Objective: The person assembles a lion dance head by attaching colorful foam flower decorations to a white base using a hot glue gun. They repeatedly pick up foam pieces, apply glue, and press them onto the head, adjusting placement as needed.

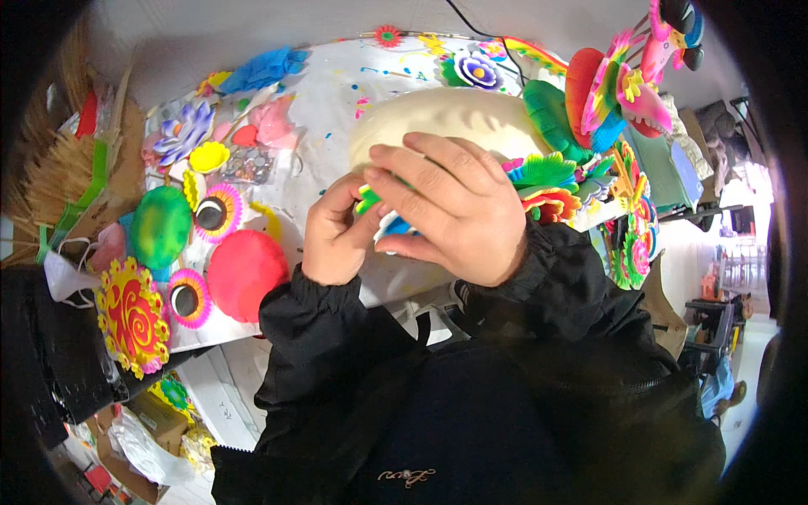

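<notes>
Pinching both hands' grip, left hand and right hand, on a small green-blue piece, long axis hidden.

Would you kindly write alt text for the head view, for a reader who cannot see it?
Two hands, the left hand and right hand, pinch a small green, blue and white piece over a paint-spattered white table. Beyond them lies a large cream domed form; bright painted ornaments surround it, including a red dome and a green one.
</notes>
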### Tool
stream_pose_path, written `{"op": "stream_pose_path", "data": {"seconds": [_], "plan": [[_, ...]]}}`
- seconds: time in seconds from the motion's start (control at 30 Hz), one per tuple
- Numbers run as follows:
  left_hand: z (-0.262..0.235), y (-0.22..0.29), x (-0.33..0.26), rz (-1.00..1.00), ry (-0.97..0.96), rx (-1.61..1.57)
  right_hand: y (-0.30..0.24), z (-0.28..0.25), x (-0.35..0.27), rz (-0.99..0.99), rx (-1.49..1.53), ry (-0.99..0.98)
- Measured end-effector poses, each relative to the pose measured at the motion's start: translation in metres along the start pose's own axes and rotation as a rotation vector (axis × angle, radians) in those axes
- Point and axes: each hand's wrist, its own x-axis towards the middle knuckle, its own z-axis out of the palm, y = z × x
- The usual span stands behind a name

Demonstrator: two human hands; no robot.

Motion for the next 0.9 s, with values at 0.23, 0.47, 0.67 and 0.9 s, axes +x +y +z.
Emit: {"op": "stream_pose_path", "data": {"seconds": [0.23, 0.47, 0.67, 0.9], "plan": [[-0.004, -0.009, -0.003, 0.006, 0.018, 0.070, -0.001, 0.007, -0.007, -0.017, -0.150, 0.003], [-0.006, -0.011, -0.002, 0.028, 0.003, 0.080, -0.003, 0.004, -0.005, -0.008, -0.091, 0.016], [-0.007, -0.004, -0.002, 0.008, -0.015, 0.000, -0.003, -0.026, -0.029, 0.015, -0.010, 0.124], [-0.007, 0.004, 0.000, 0.027, 0.117, -0.080, 0.005, -0.057, -0.059, 0.177, -0.155, 0.137]]}}
